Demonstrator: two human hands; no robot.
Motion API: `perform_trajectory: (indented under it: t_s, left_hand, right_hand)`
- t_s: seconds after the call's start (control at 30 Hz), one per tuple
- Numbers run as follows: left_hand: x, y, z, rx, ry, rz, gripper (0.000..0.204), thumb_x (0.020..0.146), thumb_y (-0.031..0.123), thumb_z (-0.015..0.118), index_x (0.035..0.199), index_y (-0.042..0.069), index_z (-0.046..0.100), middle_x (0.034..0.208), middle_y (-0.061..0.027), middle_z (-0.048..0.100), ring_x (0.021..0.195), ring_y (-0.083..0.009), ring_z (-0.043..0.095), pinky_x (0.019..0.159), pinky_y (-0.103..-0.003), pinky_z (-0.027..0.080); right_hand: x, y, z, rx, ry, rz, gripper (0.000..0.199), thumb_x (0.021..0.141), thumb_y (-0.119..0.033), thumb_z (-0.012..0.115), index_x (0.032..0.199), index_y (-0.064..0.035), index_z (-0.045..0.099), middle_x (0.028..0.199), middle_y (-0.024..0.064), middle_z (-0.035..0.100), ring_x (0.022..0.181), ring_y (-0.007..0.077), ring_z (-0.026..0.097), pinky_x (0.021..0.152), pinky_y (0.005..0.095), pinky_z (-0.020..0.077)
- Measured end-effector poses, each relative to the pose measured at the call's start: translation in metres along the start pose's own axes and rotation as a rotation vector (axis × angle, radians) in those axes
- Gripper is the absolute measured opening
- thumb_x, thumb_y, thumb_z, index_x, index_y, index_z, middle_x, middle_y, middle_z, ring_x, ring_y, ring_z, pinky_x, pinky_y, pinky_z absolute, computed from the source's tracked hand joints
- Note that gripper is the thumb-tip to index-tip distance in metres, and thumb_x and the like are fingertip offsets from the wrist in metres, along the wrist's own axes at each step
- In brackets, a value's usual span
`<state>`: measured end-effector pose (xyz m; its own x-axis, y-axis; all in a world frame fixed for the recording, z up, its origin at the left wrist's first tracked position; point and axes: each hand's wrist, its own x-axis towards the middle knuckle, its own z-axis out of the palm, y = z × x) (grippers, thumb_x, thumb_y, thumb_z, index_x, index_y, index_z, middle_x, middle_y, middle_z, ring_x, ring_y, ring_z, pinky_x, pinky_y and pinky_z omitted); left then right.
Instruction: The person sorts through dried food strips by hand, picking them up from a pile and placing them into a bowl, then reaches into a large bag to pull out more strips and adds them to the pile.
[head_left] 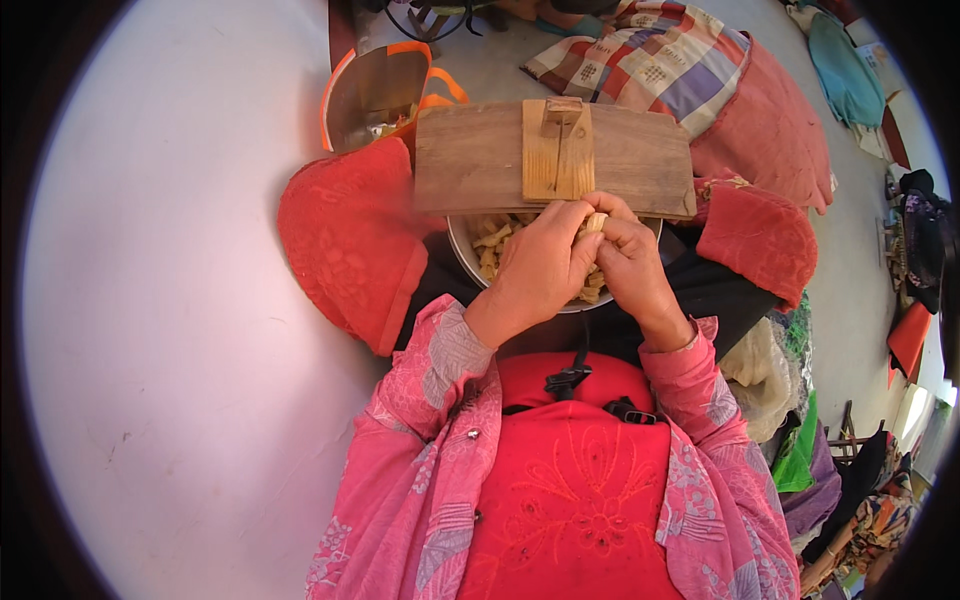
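Note:
Both hands meet above a metal bowl in my lap. The bowl holds many chopped pale yellow pieces, whose kind I cannot make out. My left hand and my right hand are closed, fingertips together, around one small pale yellow piece. Just beyond my fingers, a wooden board lies across the far part of the bowl and hides some of it. A lighter wooden plate is set on its middle, with a small wood block and a thin dark line on it.
Red cloths cover my left knee and right knee. Beyond the board stands an orange-rimmed container. Checked fabric lies at the far right. Bags and cloths, including a green one, pile up along my right.

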<state>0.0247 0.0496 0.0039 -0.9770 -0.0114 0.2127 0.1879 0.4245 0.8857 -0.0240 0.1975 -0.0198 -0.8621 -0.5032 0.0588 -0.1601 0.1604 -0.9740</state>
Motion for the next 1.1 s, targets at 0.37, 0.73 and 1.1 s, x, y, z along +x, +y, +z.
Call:
perform_trajectory:
  t_s: [0.37,0.73,1.1]
  left_hand:
    - [-0.005,-0.013,0.019,-1.164,0.038,-0.692,0.018,0.099,0.018,0.044,0.104,0.006,0.056,0.075,-0.0007,0.052,0.047,-0.0053,0.035,0.042,-0.021,0.027]
    - [-0.02,-0.014,-0.006,-0.102,0.036,-0.131,0.012,0.091,0.001,0.056,0.103,0.002,0.055,0.083,-0.0084,0.06,0.07,-0.0164,0.058,0.063,-0.026,0.045]
    - [-0.013,-0.01,-0.01,0.096,-0.038,0.043,0.019,0.087,0.002,0.06,0.106,0.001,0.057,0.095,-0.0154,0.063,0.087,-0.0336,0.064,0.072,-0.037,0.05]
  right_hand:
    - [0.001,-0.022,0.003,-0.095,0.245,-0.234,0.01,0.081,0.003,0.064,0.09,0.0043,0.067,0.117,0.0108,0.057,0.102,0.0207,0.055,0.085,0.0308,0.0454]
    - [0.015,0.005,-0.027,0.398,0.078,0.157,0.022,0.095,-0.014,0.058,0.109,0.0016,0.065,0.117,0.0039,0.058,0.1,0.0123,0.055,0.085,0.0258,0.0455]
    - [0.012,-0.037,-0.051,-0.605,-0.291,0.018,0.022,0.088,-0.022,0.065,0.084,-0.0007,0.062,0.073,0.0198,0.062,0.069,0.0404,0.059,0.059,0.0442,0.0462]
